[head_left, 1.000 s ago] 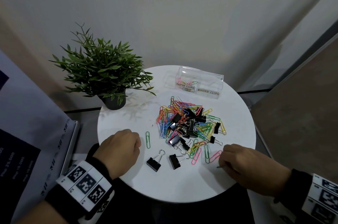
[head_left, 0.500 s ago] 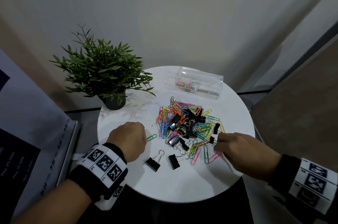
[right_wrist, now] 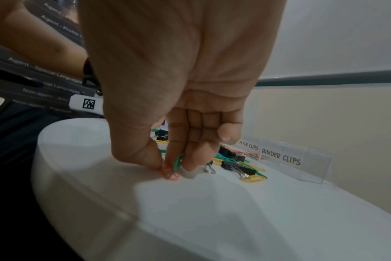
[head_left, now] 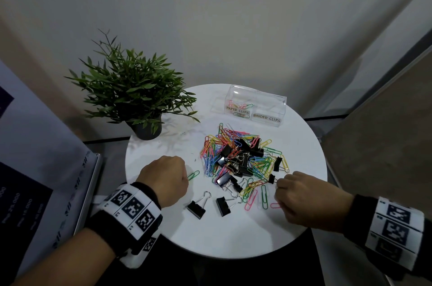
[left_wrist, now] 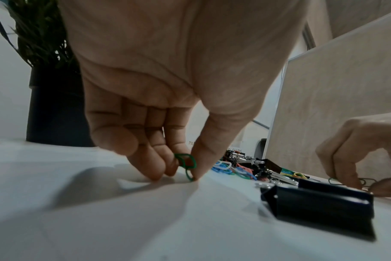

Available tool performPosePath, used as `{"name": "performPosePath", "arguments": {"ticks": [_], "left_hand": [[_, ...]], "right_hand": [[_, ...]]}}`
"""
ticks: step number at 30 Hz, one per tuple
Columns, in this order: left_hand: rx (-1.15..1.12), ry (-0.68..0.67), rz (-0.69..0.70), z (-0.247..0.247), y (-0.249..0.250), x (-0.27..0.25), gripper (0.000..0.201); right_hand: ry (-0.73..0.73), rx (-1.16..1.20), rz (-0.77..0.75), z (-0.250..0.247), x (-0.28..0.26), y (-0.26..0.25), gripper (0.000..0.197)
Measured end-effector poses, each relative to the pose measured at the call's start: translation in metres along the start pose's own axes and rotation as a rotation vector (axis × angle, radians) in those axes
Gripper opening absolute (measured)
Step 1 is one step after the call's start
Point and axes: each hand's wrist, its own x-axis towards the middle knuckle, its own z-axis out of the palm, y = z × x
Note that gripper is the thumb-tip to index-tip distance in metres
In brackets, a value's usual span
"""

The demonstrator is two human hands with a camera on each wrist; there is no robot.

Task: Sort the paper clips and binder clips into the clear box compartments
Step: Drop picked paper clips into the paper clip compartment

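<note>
On the round white table [head_left: 233,234] lies a pile of coloured paper clips and black binder clips [head_left: 240,157]. My left hand [head_left: 182,174] pinches a green paper clip [left_wrist: 185,166] between thumb and fingers, its lower end touching the table. At the pile's near right edge, my right hand [right_wrist: 172,167] pinches a green paper clip [right_wrist: 178,162] and a pink paper clip [right_wrist: 171,174] against the table. The clear box [head_left: 275,101] stands at the back. A few paper clips lie in its left compartment, labelled PAPER CLIPS. The right compartment is labelled BINDER CLIPS.
Two black binder clips [head_left: 197,207] [head_left: 224,206] lie apart from the pile, between my hands near the front edge. A potted plant [head_left: 133,94] stands at the table's back left. A printed banner [head_left: 35,169] leans at the left, and a wall is behind.
My left hand slid forward onto the green clip, which turned from upright to slanted. My right hand moved left and forward to the pile's edge and closed on clips there.
</note>
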Motion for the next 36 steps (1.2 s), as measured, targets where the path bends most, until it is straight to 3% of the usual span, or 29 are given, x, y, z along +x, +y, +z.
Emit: {"name": "performPosePath", "arguments": {"ticks": [3, 7, 12, 17, 21, 24, 29, 36], "left_hand": [[-0.017, -0.004, 0.013, 0.000, 0.000, 0.001, 0.012], [-0.086, -0.001, 0.038, -0.003, 0.004, 0.005, 0.010], [-0.131, 0.066, 0.123, -0.024, 0.018, 0.023, 0.010], [-0.155, 0.190, 0.293, -0.067, 0.060, 0.072, 0.010], [-0.127, 0.280, 0.381, -0.093, 0.103, 0.122, 0.014], [-0.088, 0.295, 0.376, -0.100, 0.122, 0.151, 0.020], [0.033, 0.215, 0.356, -0.084, 0.128, 0.180, 0.022], [-0.025, 0.264, 0.332, -0.068, 0.120, 0.192, 0.019]], "right_hand": [[-0.045, 0.050, 0.024, -0.002, 0.002, 0.000, 0.012], [-0.134, 0.328, 0.060, -0.004, 0.003, 0.005, 0.014], [-0.095, 0.491, 0.042, -0.007, 0.002, 0.008, 0.009], [0.056, 0.629, 0.069, -0.023, 0.013, 0.018, 0.015], [0.215, 0.695, 0.145, -0.041, 0.028, 0.037, 0.007], [0.338, 0.739, 0.278, -0.050, 0.045, 0.059, 0.017], [0.499, 0.781, 0.490, -0.059, 0.079, 0.095, 0.011], [0.516, 0.731, 0.611, -0.063, 0.131, 0.119, 0.013]]}}
